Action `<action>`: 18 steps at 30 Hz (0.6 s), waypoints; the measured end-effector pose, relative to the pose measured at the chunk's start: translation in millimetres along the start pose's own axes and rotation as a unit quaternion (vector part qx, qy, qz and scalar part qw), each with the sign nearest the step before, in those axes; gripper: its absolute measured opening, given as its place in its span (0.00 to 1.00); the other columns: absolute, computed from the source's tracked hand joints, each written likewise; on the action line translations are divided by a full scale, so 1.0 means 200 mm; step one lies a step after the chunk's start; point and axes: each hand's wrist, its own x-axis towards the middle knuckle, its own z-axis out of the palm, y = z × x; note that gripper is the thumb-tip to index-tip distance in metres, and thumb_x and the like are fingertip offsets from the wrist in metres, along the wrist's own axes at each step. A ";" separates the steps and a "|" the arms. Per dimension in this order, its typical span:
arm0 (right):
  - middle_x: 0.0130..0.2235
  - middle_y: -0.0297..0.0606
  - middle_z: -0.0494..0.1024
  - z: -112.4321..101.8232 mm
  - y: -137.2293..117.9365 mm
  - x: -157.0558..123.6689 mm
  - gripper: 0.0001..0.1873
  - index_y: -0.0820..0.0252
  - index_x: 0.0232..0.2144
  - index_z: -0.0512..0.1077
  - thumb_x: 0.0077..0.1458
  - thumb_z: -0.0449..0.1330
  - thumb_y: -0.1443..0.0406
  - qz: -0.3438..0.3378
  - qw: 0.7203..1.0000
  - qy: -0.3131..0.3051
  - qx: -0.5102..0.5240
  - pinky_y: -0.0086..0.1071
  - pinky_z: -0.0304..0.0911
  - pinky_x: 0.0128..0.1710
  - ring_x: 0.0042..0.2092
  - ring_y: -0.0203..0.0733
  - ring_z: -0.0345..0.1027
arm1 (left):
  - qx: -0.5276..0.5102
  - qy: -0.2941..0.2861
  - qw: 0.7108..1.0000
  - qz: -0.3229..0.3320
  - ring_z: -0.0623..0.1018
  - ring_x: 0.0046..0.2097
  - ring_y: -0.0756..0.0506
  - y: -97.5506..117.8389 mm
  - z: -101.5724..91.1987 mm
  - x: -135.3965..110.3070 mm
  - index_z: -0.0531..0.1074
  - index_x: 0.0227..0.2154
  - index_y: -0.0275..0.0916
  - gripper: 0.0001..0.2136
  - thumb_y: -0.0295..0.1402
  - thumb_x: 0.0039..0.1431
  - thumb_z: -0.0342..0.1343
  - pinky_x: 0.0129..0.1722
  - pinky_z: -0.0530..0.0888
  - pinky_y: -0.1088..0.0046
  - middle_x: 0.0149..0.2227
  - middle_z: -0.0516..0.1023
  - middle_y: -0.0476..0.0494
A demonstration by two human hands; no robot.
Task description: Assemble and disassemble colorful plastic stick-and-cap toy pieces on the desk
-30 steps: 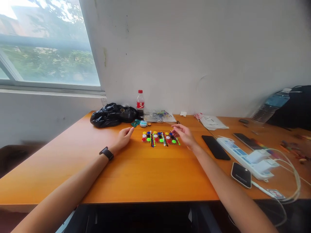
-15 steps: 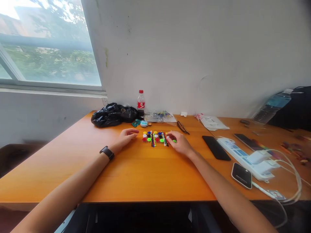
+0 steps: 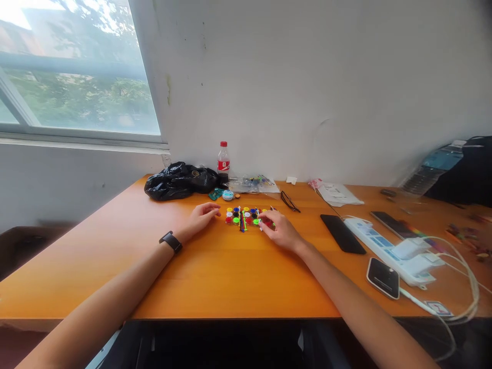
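Note:
My left hand [image 3: 203, 215] rests on the table just left of a row of small round coloured pieces [image 3: 229, 215], its fingers loosely bent and apart, holding nothing. The pieces are yellow, blue, white, black, red and green, lined up in short columns. A bundle of thin coloured sticks [image 3: 242, 220] lies upright in view between the columns. Over the right end of the row, my right hand [image 3: 279, 228] has its thumb and fingertips drawn together at a second group of sticks. It covers most of them and several round pieces; what the fingertips grip is too small to make out.
Behind the row are a black plastic bag [image 3: 180, 182], a cola bottle [image 3: 223, 161], a clear packet [image 3: 251, 183], a round tin [image 3: 227, 195] and glasses [image 3: 289, 201]. On the right lie a black phone [image 3: 342, 233], a power strip [image 3: 378, 248] and a cabled white-edged device [image 3: 383, 278].
My right hand has shifted slightly left and down, now covering the right-hand sticks that showed before. My left hand stays nearly still beside the row.

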 end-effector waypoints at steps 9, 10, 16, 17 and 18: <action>0.44 0.43 0.82 0.02 -0.08 -0.01 0.07 0.56 0.44 0.78 0.65 0.61 0.65 -0.049 0.999 -0.013 -0.009 0.42 0.70 0.47 0.45 0.48 0.75 | 0.218 -0.024 0.956 0.195 0.78 0.55 0.36 -0.05 0.08 -0.02 0.75 0.55 0.39 0.21 0.49 0.71 0.53 0.57 0.74 0.55 0.54 0.80 0.34; 0.44 0.43 0.82 0.02 -0.09 -0.02 0.07 0.55 0.44 0.78 0.65 0.61 0.65 -0.052 0.999 -0.015 -0.006 0.42 0.69 0.48 0.46 0.48 0.75 | 0.232 -0.031 0.950 0.207 0.77 0.57 0.35 -0.05 0.08 -0.02 0.75 0.56 0.40 0.22 0.50 0.71 0.52 0.60 0.73 0.54 0.56 0.79 0.34; 0.42 0.41 0.82 0.03 -0.13 -0.02 0.06 0.56 0.44 0.77 0.65 0.61 0.66 -0.076 0.997 -0.028 0.000 0.42 0.69 0.49 0.44 0.47 0.74 | 0.332 -0.081 0.921 0.188 0.65 0.70 0.31 -0.06 0.10 -0.04 0.64 0.68 0.36 0.35 0.58 0.70 0.51 0.69 0.64 0.51 0.69 0.67 0.29; 0.42 0.40 0.82 0.03 -0.13 -0.03 0.06 0.56 0.44 0.77 0.65 0.61 0.66 -0.079 0.996 -0.028 0.001 0.42 0.69 0.49 0.44 0.47 0.74 | 0.347 -0.081 0.918 0.174 0.62 0.72 0.31 -0.07 0.10 -0.05 0.61 0.70 0.35 0.38 0.59 0.69 0.49 0.70 0.62 0.51 0.71 0.64 0.28; 0.42 0.40 0.82 0.03 -0.13 -0.03 0.06 0.56 0.43 0.77 0.65 0.61 0.66 -0.082 0.996 -0.029 0.002 0.42 0.69 0.48 0.45 0.47 0.73 | 0.360 -0.081 0.916 0.158 0.60 0.73 0.30 -0.07 0.11 -0.05 0.59 0.71 0.33 0.40 0.61 0.69 0.48 0.71 0.61 0.51 0.72 0.62 0.27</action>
